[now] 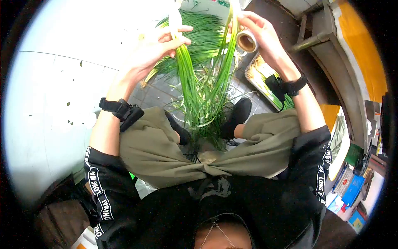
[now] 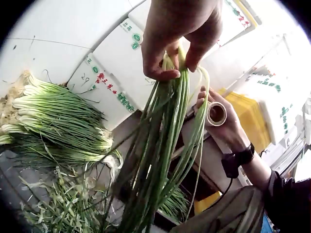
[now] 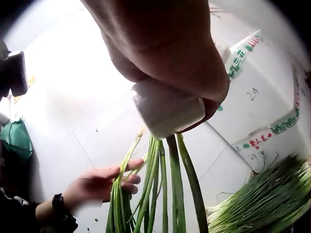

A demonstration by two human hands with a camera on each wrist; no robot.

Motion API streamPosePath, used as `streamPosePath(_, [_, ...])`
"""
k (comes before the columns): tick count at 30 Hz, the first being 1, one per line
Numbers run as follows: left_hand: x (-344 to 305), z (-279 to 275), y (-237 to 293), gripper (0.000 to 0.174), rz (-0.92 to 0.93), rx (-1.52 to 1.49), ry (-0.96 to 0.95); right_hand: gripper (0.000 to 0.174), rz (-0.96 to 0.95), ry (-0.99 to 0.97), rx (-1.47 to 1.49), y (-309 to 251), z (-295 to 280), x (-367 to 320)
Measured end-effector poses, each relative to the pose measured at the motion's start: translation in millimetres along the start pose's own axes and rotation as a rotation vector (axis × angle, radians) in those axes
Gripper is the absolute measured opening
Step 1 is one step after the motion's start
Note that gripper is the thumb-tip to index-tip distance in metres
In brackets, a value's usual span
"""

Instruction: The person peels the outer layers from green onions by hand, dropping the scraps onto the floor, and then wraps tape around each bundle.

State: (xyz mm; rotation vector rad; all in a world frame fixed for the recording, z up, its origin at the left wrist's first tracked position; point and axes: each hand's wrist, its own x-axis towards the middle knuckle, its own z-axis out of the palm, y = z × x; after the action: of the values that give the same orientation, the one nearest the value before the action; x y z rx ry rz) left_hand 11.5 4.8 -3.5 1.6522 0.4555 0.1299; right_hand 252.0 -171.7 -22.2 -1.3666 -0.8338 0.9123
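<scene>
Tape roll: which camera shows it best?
Left wrist view: the tape roll faces the camera, core open, gripped by the right hand. Head view shows it near the top; right wrist only its blurred white side.

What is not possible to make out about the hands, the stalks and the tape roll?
1. Head view: the upper ends of the green stalks, above the left hand, are cut off by the top edge.
2. Right wrist view: the right hand, close and blurred, covers the top of the tape roll.
3. Left wrist view: the print on the white boxes is too small to read.
</scene>
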Motion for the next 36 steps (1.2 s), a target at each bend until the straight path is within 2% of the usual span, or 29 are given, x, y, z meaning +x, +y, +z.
streamPosePath(5, [1.9, 2.6, -1.6, 0.046, 0.021, -0.125, -0.087, 0.033, -0.068, -0.156, -0.203, 9.1, 37.3, -8.5])
streamPosePath(8, [-0.4, 7.5, 6.9, 0.049, -0.007, -0.068, -0.118, 0.033, -0.145, -0.164, -0.303, 15.4, 53.7, -8.4])
streamPosePath(9, [0.2, 10.2, 5.6, 0.049, -0.008, -0.068, -0.119, 0.031, -0.104, -0.180, -0.198, 8.5, 61.4, -12.8])
streamPosePath(11, [1.8, 16.4, 0.7, 0.047, 0.077, 0.036, -0.061, 0.031, -0.111, -0.196, -0.288, 13.0, 62.9, -9.6])
streamPosePath(12, [3.4, 18.2, -0.6, 0.047, 0.076, 0.036, -0.060, 0.031, -0.117, -0.213, -0.378, 16.8, 63.1, -7.9])
streamPosePath(17, [5.0, 19.7, 1.1, 0.047, 0.045, 0.172, 0.003, 0.030, -0.126, -0.232, -0.408, 18.7, 58.6, -5.2])
streamPosePath(19, [5.4, 18.1, 0.0, 0.048, 0.042, 0.122, 0.000, 0.026, -0.244, -0.204, -0.475, 21.1, 56.6, -2.3])
streamPosePath(20, [6.6, 16.9, -1.4, 0.048, 0.041, 0.075, -0.006, 0.026, -0.241, -0.207, -0.475, 19.6, 53.1, -3.7])
streamPosePath(22, [10.8, 12.8, -9.3, 0.047, 0.078, 0.089, 0.002, 0.024, 0.062, -0.202, -0.312, -1.6, 50.3, -9.3])
streamPosePath(24, [8.5, 8.2, -12.1, 0.048, 0.083, 0.045, 0.025, 0.030, 0.084, -0.150, -0.314, -6.6, 42.7, -5.5])
streamPosePath(26, [6.4, 3.5, -11.5, 0.048, 0.054, 0.010, 0.018, 0.034, 0.082, -0.097, -0.175, -6.3, 34.2, -6.4])
streamPosePath(29, [6.3, -0.3, -12.5, 0.047, 0.105, -0.033, 0.026, 0.031, 0.140, -0.098, -0.111, -2.8, 20.6, -2.7])
streamPosePath(36, [5.4, 3.8, -7.3, 0.042, 0.047, -0.041, 0.013, 0.028, 0.197, -0.113, -0.032, -4.3, 11.7, -1.5])
